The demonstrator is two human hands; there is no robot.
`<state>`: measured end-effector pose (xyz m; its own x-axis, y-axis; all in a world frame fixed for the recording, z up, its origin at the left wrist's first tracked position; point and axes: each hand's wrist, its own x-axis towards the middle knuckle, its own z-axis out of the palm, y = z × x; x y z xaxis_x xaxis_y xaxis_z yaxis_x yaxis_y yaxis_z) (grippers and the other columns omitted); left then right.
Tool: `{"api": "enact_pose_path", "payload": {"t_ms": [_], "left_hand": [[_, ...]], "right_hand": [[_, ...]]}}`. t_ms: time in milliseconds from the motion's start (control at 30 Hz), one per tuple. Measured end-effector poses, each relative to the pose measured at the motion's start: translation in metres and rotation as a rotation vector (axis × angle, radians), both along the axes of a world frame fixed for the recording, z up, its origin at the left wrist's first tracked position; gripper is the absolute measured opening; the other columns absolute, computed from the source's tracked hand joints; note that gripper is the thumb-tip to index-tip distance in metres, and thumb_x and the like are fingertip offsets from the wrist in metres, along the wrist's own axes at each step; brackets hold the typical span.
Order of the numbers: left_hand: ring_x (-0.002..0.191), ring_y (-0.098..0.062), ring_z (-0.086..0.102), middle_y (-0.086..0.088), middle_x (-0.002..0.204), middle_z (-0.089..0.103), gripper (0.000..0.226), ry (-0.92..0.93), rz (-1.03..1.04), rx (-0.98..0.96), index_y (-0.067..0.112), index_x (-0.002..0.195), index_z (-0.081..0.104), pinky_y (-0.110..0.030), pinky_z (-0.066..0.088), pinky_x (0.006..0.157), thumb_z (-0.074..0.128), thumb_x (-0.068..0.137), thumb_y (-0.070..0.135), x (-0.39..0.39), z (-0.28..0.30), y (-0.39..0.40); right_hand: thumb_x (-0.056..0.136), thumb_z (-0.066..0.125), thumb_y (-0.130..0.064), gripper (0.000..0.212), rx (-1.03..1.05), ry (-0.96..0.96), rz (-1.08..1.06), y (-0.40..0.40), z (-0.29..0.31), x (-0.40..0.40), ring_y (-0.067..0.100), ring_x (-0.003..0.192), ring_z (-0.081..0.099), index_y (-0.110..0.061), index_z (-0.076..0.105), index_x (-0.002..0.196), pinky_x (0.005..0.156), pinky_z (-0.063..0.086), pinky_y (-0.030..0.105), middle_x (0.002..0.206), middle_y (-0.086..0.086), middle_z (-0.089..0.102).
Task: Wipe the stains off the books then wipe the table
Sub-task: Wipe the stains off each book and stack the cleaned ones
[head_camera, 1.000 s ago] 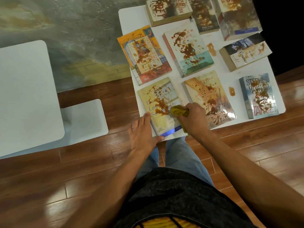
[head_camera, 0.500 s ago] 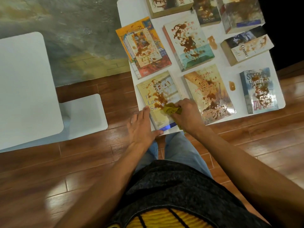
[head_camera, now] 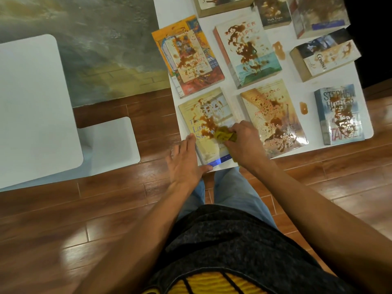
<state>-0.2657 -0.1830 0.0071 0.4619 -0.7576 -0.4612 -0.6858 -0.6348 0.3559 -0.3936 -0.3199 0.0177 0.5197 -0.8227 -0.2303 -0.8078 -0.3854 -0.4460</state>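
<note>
The white table (head_camera: 167, 9) carried the books, all lying flat with brown stains across their covers. Nearest the person lay a pale yellow book (head_camera: 206, 124), and the right hand (head_camera: 246, 143) clenched a crumpled yellow cloth (head_camera: 224, 135) against its stained middle. The left hand (head_camera: 184, 162) lay with straight fingers along that book's left edge at the table's near corner, the thumb touching its lower edge, grasping nothing.

Just beside it on the right lay a tan book (head_camera: 273, 115), wet and glossy with spatter. Further right sat a blue-grey Stephen Hunter book (head_camera: 339, 113), with a small brown spill (head_camera: 303, 107) on the bare tabletop between the two. Behind these lay an orange-bordered book (head_camera: 191, 58), a white and teal book (head_camera: 247, 49) and a thick book marked "Contact" (head_camera: 324, 55), with another brown spill (head_camera: 279, 49) between the last two. More stained books ran along the far edge, cut off by the frame.

The table stood on a reddish wooden plank floor (head_camera: 63, 209). A second white table (head_camera: 31, 102) stood well apart to the left, and a grey mottled rug (head_camera: 101, 39) lay between them.
</note>
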Motion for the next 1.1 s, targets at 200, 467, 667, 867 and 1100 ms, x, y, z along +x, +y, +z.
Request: {"api": "enact_pose_path", "payload": {"t_ms": [200,467,667,867,1100], "left_hand": [[0.138,-0.024,0.033,0.003,0.156,0.034,0.109,-0.002,-0.002,-0.004,0.023,0.155,0.017,-0.050,0.031,0.115,0.078,0.073,0.061,-0.001,-0.001,0.000],[0.138,-0.024,0.034,0.002,0.154,0.034,0.108,0.021,-0.014,-0.019,0.022,0.155,0.016,-0.051,0.030,0.115,0.078,0.075,0.060,0.000,0.000,0.000],[0.138,-0.024,0.034,0.002,0.154,0.034,0.108,-0.002,-0.022,-0.004,0.022,0.155,0.015,-0.049,0.030,0.115,0.077,0.075,0.061,0.001,0.001,0.000],[0.138,-0.025,0.033,0.001,0.154,0.033,0.110,0.002,-0.032,0.022,0.021,0.155,0.013,-0.049,0.029,0.116,0.075,0.075,0.063,0.001,0.003,-0.002],[0.136,-0.021,0.031,0.004,0.154,0.032,0.112,0.003,-0.033,-0.013,0.021,0.157,0.012,-0.042,0.031,0.112,0.073,0.075,0.066,0.001,0.001,0.000]], "right_hand": [[0.081,0.078,-0.021,0.028,-0.006,-0.044,-0.136,0.000,-0.002,-0.003,0.019,0.083,0.056,-0.004,0.070,0.102,0.072,0.035,0.018,0.095,0.006,0.059],[0.083,0.076,-0.027,0.027,0.013,-0.029,-0.085,-0.012,-0.001,0.002,0.018,0.083,0.054,-0.007,0.069,0.101,0.069,0.040,0.024,0.092,0.001,0.052],[0.084,0.073,-0.019,0.024,0.017,0.005,0.037,-0.007,0.001,0.009,0.023,0.089,0.055,-0.005,0.068,0.104,0.075,0.047,0.032,0.096,0.006,0.055],[0.087,0.073,-0.020,0.024,0.029,-0.011,-0.096,0.007,0.011,0.009,0.016,0.090,0.053,-0.007,0.067,0.106,0.077,0.046,0.026,0.101,0.004,0.056],[0.080,0.074,-0.013,0.024,0.081,0.030,0.087,0.030,0.005,0.010,0.027,0.096,0.059,-0.008,0.068,0.103,0.077,0.053,0.038,0.102,0.007,0.058]]}}
